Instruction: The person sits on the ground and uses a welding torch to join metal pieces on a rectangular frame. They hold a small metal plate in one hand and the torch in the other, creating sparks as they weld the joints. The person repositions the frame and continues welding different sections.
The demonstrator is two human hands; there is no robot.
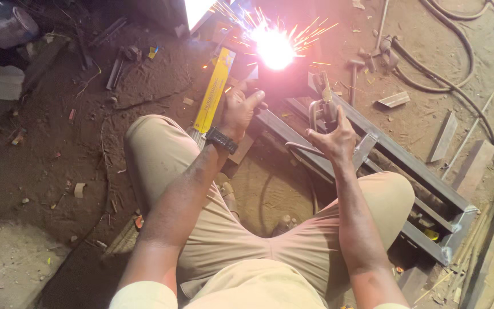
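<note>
I squat on a dirt floor over a grey steel frame (398, 153) made of rectangular tube. A white-hot welding arc (274, 48) throws sparks at the frame's far end. My left hand (240, 109), with a black wristwatch (221, 139), grips a dark hand-held shield (284, 83) just below the arc. My right hand (334, 138) closes around a metal electrode holder (322, 102) that points toward the arc, its index finger raised. A long yellow electrode box (215, 90) lies just left of my left hand.
A hammer (354, 72) and black cables (453, 54) lie beyond the frame at upper right. Flat offcuts (445, 135) sit right of it. A metal pot (6, 24) and scrap bars (115, 66) are at upper left. My knees flank the frame.
</note>
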